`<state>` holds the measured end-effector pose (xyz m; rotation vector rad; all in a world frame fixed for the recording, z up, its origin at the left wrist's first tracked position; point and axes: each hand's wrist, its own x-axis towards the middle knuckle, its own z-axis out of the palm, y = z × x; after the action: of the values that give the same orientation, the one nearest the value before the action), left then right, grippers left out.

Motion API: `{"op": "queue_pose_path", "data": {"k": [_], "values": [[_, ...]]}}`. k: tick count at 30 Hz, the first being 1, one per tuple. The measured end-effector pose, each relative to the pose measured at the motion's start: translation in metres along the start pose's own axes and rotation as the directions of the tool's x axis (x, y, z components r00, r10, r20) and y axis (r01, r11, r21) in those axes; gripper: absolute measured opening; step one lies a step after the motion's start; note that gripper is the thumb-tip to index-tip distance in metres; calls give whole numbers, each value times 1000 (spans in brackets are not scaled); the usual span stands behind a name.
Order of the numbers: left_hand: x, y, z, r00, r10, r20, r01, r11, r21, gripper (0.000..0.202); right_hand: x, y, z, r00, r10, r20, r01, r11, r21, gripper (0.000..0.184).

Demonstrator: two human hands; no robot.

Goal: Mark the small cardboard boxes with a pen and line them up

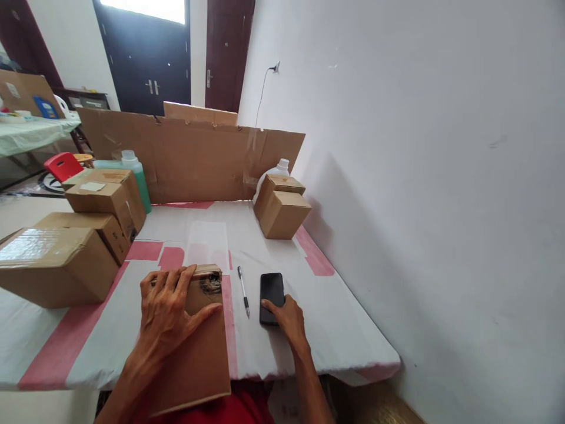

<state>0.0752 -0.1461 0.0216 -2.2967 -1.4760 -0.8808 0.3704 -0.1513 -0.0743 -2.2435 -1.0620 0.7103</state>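
Observation:
My left hand (170,309) lies spread over the top of a brown cardboard box (198,353) at the table's near edge, fingers apart, pressing on its upper side. My right hand (285,318) rests on the lower end of a black phone (271,291) that lies flat on the white and pink tablecloth (335,318); its fingers curl down onto the phone. A pen (243,290) lies between the box and the phone, touched by neither hand.
Stacked cardboard boxes (66,247) fill the left side. A small box (282,212) sits at the back right by a white bottle (278,171). A green bottle (139,176) and a tall cardboard sheet (194,156) stand at the back. A white wall runs along the right.

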Motion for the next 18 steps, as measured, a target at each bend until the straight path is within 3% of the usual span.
{"op": "queue_pose_path", "data": {"k": [2, 5, 6, 8, 10, 11, 13, 15, 18], "values": [[0, 1, -1, 1000, -6, -2, 6, 1000, -5, 71, -7, 3, 2, 997, -71, 43, 64, 988, 144, 34], [0, 3, -2, 1000, -14, 2, 14, 1000, -18, 72, -30, 0, 0, 983, -149, 103, 99, 917, 387, 44], [0, 4, -3, 1000, -18, 7, 18, 1000, -26, 72, -41, -5, -4, 976, -165, 143, 65, 847, 528, 49], [0, 6, -4, 999, -26, 20, 27, 999, -36, 72, -64, -19, -17, 950, -199, 239, -67, 617, 784, 57], [0, 7, -5, 999, -36, 30, 38, 998, -42, 73, -87, -40, -34, 912, -254, 323, -210, 388, 897, 57], [-1, 8, -5, 999, -41, 33, 42, 998, -48, 73, -97, -51, -41, 884, -291, 367, -268, 328, 906, 55], [-2, 10, -7, 998, -45, 41, 48, 996, -69, 73, -117, -74, -50, 797, -386, 465, -397, 247, 884, 60], [-4, 11, -10, 998, -51, 41, 54, 994, -95, 69, -133, -92, -51, 671, -489, 558, -528, 214, 822, 72], [-6, 13, -14, 997, -71, 23, 73, 989, -127, 52, -152, -109, -41, 493, -590, 639, -625, 270, 732, 74]]}}
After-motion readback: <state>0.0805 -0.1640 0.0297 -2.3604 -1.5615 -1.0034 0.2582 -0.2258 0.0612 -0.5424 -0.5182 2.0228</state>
